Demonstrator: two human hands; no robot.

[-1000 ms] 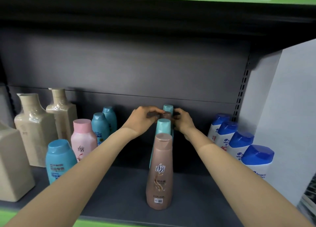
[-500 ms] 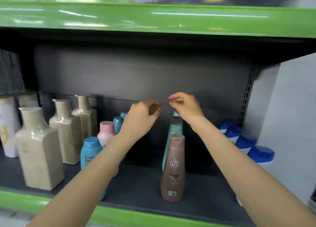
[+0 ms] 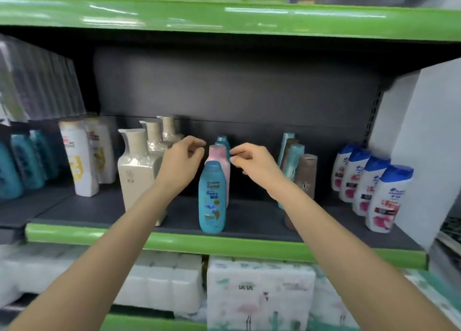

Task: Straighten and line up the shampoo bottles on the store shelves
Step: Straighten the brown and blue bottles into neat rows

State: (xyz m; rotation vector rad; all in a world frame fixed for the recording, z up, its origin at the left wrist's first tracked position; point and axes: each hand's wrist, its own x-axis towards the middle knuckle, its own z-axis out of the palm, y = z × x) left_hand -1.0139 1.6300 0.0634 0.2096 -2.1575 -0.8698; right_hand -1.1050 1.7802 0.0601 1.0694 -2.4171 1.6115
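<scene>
Both hands are hovering empty with fingers loosely curled, the left hand (image 3: 180,162) and right hand (image 3: 252,162) flanking the pink bottle (image 3: 220,159) without touching it. That bottle is standing behind the blue bottle (image 3: 212,198), which is standing near the shelf (image 3: 249,221) front edge.

Four white blue-capped bottles (image 3: 384,198)

Shelf edge strip (image 3: 224,245): glossy green, catches light. Shelf deck (image 3: 249,218) and back panel (image 3: 237,91): matt dark grey. Blue bottle (image 3: 212,198): smooth plastic, slight sheen. Beige bottles (image 3: 136,166): clear shiny shrink film. Tissue packs (image 3: 259,293): printed plastic wrap.
</scene>
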